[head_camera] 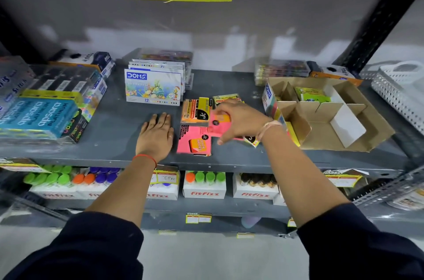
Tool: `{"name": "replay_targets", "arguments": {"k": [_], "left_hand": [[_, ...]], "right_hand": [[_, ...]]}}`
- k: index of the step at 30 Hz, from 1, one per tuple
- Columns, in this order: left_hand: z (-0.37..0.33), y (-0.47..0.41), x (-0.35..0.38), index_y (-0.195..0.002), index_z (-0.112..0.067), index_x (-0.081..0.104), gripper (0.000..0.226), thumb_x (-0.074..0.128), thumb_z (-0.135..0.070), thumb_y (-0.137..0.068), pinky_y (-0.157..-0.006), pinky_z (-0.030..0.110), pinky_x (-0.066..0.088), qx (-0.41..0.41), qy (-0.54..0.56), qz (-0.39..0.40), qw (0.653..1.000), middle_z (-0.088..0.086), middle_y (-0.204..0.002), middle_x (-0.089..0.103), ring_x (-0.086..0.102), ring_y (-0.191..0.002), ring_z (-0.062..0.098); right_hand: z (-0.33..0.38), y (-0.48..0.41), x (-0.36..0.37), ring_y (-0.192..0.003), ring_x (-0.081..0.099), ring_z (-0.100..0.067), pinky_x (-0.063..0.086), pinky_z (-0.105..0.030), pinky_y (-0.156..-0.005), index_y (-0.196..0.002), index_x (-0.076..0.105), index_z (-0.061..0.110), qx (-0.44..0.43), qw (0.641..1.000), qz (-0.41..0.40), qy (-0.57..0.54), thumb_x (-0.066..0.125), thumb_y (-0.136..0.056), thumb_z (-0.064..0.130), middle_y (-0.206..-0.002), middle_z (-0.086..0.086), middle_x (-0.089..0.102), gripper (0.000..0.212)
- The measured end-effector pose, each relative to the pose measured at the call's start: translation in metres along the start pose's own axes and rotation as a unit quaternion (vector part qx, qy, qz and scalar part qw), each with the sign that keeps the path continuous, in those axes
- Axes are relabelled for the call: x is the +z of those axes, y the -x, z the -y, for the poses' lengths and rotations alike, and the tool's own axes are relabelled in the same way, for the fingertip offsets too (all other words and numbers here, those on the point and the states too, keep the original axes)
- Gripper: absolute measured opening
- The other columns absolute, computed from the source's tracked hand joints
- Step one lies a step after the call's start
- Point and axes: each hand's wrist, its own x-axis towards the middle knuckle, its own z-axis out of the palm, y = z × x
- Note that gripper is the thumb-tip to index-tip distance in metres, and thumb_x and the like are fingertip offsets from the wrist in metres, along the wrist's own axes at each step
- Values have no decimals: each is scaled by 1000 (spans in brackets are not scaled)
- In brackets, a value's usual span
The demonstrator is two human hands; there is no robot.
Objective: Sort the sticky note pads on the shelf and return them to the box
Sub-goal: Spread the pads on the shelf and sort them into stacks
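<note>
Left hand (157,134) lies flat, palm down, fingers spread on the grey shelf (114,119), holding nothing, just left of the sticky note pads. Right hand (238,122) is over the pile w/ fingers curled round a pink pad (216,124), thumb on the near edge; grip looks closed on it, though the hand hides most of the pad, so can't tell if it's lifted or touching the ones below. In front of that, nearer the shelf edge, another pink pad (195,140) lies flat, label up. Behind it sits an orange pad (189,111) w/ a yellow-and-black one (203,109) overlapping its right side. A yellow-green pad (227,97) lies further back, partly under the right hand's fingers. A corner of one more pack (251,140) pokes out under the right wrist. The cardboard box (358,123) stands open to the right of the pile, w/ dividers inside; a green pad (313,95) is in a rear compartment, front compartments look bare. A Doms pastels box (153,86) stands upright behind the left hand; Apsara packs (39,116) are stacked at far left.
</note>
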Motion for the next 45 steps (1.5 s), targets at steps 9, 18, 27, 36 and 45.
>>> {"name": "replay_targets", "arguments": {"k": [9,18,27,36,45], "left_hand": [[3,-3,3,-146,-15,18,49,25,-25,-98,-119,39,9,-1,8,2,1000,1,-157,17,10,-146,22],[1,-1,1,-146,-13,18,49,24,-23,-98,-119,40,10,5,0,4,1000,1,-157,17,9,-146,22],[0,1,-2,-146,-12,18,50,24,-24,-98,-119,41,10,6,-2,8,1000,2,-157,17,9,-146,23],[0,1,-1,-146,-12,18,50,24,-24,-98,-119,41,11,9,-2,0,1000,2,-157,18,9,-146,23],[3,-2,3,-146,-14,18,49,24,-25,-98,-119,39,11,8,9,-1,1000,2,-157,17,10,-146,22]], "right_hand": [[41,-16,58,-122,37,-26,32,-34,-107,-126,52,12,-53,998,-2,30,82,-58,42,-128,-11,48,80],[-30,10,9,-141,20,-26,17,-38,-115,-132,46,24,119,988,-64,79,69,-71,51,-154,-6,24,70],[-26,16,10,-100,55,-26,39,-26,-76,-114,54,17,99,992,75,35,72,-71,8,-119,-12,58,48],[-29,-4,-11,-137,31,-24,27,-30,-108,-134,44,22,66,997,44,-4,75,-72,18,-154,-2,26,69],[-53,-87,-21,-142,23,-28,24,-39,-115,-147,12,17,119,982,99,104,72,-76,14,-157,-7,16,93]]}}
